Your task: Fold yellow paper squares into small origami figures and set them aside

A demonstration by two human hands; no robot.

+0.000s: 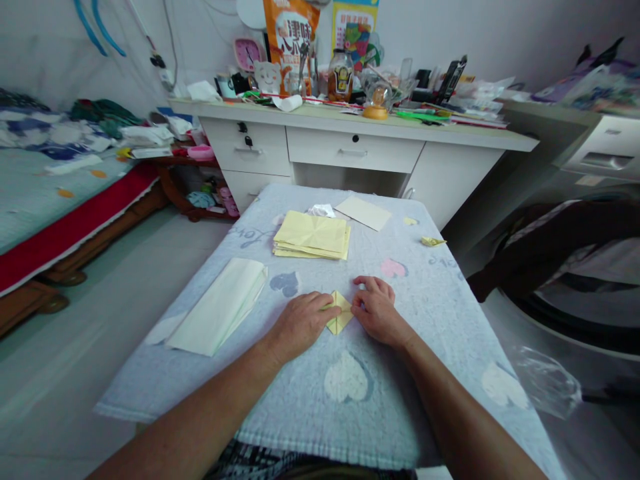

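A small folded piece of yellow paper (341, 321) lies on the cloth-covered table (400, 413), its visible shape like a diamond with a crease down the middle. My left hand (303, 323) rests on its left side, thumb and fingers closed at that edge. On the opposite corner, my right hand (376, 308) pinches the paper between thumb and finger. Beyond both hands sits a stack of yellow paper sheets (313, 233), the top one showing creases. A folded pale sheet bundle (220, 307) lies left of my left hand.
Behind the stack are a crumpled white tissue (321, 211) and a cream sheet (364, 212). A small folded yellow paper piece (433, 241) lies near the table's right edge. A cluttered white desk (345, 143) stands ahead, a bed (60, 193) left, a washing machine (600, 160) right.
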